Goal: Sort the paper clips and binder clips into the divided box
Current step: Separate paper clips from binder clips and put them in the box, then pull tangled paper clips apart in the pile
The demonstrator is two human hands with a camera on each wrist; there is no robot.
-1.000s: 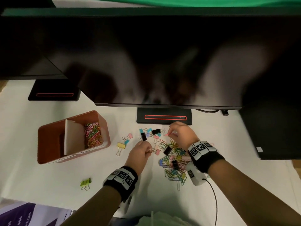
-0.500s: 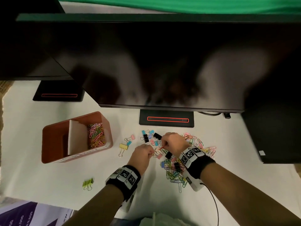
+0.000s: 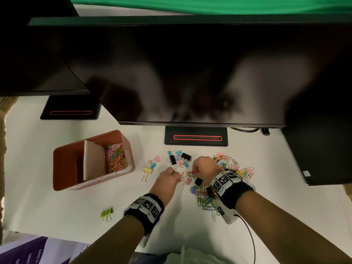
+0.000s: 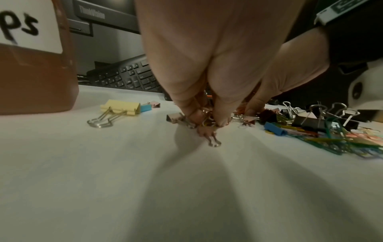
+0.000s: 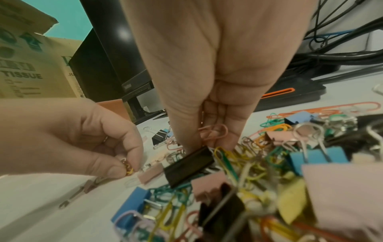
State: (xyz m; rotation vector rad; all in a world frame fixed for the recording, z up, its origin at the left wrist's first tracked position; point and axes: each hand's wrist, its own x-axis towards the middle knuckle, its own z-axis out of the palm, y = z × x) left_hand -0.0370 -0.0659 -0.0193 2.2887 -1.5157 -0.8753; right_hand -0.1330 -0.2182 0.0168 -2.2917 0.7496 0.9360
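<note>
On the white desk (image 3: pixel 57 216), nearest the person, a green binder clip (image 3: pixel 107 213) lies alone, well apart from the rest. Just beyond it the left hand (image 3: pixel 168 178) has its grip curled tight, thumb and forefinger pinching a small bunch of paper clips (image 5: pixel 128 167) just above the desk. Beside it, the right hand (image 3: pixel 204 167) also has its fingers curled, and pinches a pink paper clip (image 5: pixel 213 132) between thumb and fingers, over the near-left part of the mixed pile (image 3: pixel 219 187) of coloured paper clips and binder clips, which spreads under and behind that wrist. A black binder clip (image 5: pixel 188 165) lies just below the right fingertips. To the left of the hands sit a yellow binder clip (image 3: pixel 147 170) and, farther back, a small cluster of blue, pink and black binder clips (image 3: pixel 179 159). Farther left stands the brown divided box (image 3: pixel 62 168); its right compartment holds coloured paper clips (image 3: pixel 115 159), a white divider (image 3: pixel 94 162) separating it from the left one. Beyond everything stand the monitor bases (image 3: pixel 196 138) and dark screens (image 3: pixel 190 73).
</note>
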